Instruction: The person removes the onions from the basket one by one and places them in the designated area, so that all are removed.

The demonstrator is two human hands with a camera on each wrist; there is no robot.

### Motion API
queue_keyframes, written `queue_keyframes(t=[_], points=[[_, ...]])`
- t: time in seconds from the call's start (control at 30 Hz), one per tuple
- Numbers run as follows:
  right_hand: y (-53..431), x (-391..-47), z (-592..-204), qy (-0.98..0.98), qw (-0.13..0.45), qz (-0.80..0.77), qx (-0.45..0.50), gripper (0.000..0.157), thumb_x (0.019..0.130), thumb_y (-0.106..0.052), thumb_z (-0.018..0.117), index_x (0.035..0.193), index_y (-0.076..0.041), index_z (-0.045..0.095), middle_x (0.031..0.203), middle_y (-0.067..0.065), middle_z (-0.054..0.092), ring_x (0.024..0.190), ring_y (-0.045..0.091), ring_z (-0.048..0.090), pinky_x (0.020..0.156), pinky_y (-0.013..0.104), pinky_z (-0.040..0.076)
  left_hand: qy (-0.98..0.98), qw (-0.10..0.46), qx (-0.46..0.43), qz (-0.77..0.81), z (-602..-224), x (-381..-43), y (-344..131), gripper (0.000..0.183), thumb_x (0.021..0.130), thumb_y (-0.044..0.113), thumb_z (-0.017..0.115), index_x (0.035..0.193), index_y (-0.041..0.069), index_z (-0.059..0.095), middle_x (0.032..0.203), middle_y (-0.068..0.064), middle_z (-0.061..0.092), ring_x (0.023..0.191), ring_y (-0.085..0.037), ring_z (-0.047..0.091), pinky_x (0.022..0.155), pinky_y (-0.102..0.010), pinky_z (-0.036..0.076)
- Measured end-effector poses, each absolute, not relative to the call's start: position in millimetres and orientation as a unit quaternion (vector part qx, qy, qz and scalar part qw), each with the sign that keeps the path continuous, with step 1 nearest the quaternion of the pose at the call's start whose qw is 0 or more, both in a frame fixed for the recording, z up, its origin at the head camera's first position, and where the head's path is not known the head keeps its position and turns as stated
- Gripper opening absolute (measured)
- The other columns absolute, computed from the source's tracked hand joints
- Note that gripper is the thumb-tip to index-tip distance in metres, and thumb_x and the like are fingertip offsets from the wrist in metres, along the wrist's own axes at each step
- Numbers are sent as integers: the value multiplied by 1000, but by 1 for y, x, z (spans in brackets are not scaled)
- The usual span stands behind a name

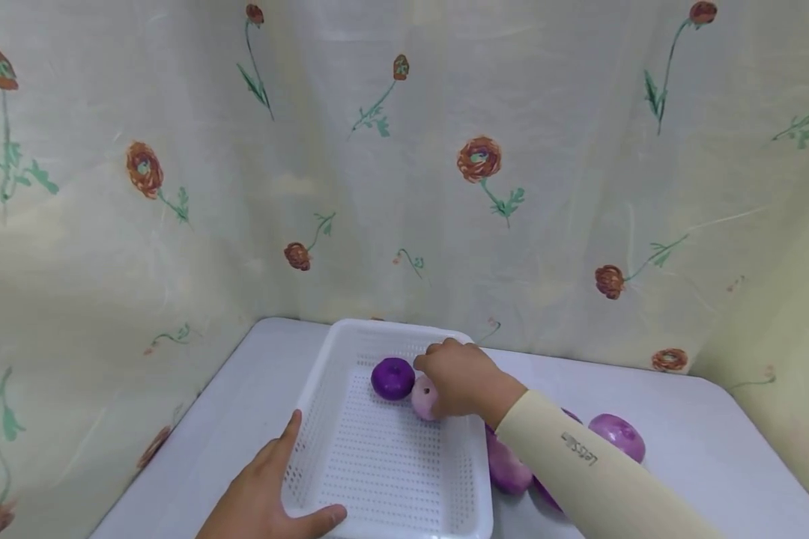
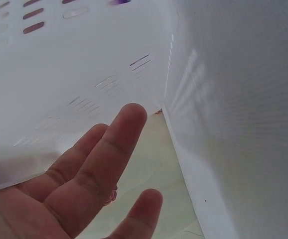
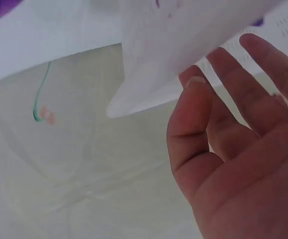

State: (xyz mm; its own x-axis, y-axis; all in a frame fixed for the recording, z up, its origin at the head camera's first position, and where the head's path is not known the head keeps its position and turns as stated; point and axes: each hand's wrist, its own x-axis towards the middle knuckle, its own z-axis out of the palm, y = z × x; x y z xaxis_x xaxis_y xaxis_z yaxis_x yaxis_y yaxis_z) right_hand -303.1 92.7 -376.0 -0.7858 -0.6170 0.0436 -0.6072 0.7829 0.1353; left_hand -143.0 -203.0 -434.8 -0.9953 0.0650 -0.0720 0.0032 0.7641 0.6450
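Observation:
A white perforated plastic basket (image 1: 391, 479) stands on the table. Inside it, toward the back, lie a dark purple round piece (image 1: 392, 378) with a dimple on top and a pale pink round piece (image 1: 425, 397). My right hand (image 1: 461, 378) reaches over the basket's right wall, right beside the pale pink piece. The right wrist view shows loosely bent fingers (image 3: 236, 82) with nothing between them. At the basket's left near side, my left hand (image 1: 263, 486) is spread, thumb toward the near rim. Its extended fingers (image 2: 126, 129) lie along the basket's outside.
Right of the basket, partly under my right sleeve (image 1: 593, 464), lie several purple and pink pieces, among them a mottled pink one (image 1: 508, 466) and a glossy round one (image 1: 618, 436). A flowered curtain (image 1: 377, 187) encloses the white table (image 1: 688, 442) behind and at both sides.

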Motion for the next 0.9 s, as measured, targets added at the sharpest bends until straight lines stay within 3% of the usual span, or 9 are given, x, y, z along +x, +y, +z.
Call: queue_keyframes(t=[0.1,0.23,0.37,0.9], points=[[85,-303,-378,-942,31,-106,318,44,71,-29,93,110,-20,75,94,-2,65,92,26,59,76,48,52,934,51,17,353,-436,-142,-204,139,68,81,82,172,19,14,157,-17,47,121,-34,61,95,-68,53],[78,-301,-381,-940,13,-149,307,54,65,-31,98,113,-22,74,96,-1,67,92,25,58,80,46,50,934,55,12,352,-436,-142,-204,139,68,80,83,172,21,12,154,-15,49,115,-30,62,92,-67,55],[75,-299,-386,-939,12,-172,298,56,68,-32,97,118,-21,74,100,2,71,92,25,61,82,46,52,936,52,19,347,-435,-143,-204,140,68,82,81,172,19,13,154,-15,49,116,-30,61,95,-67,54],[76,-298,-388,-938,20,-168,304,46,73,-36,94,111,-18,75,94,2,67,89,25,66,82,50,57,936,56,11,346,-432,-143,-201,139,68,80,83,171,17,14,152,-16,51,113,-30,63,93,-68,54]])
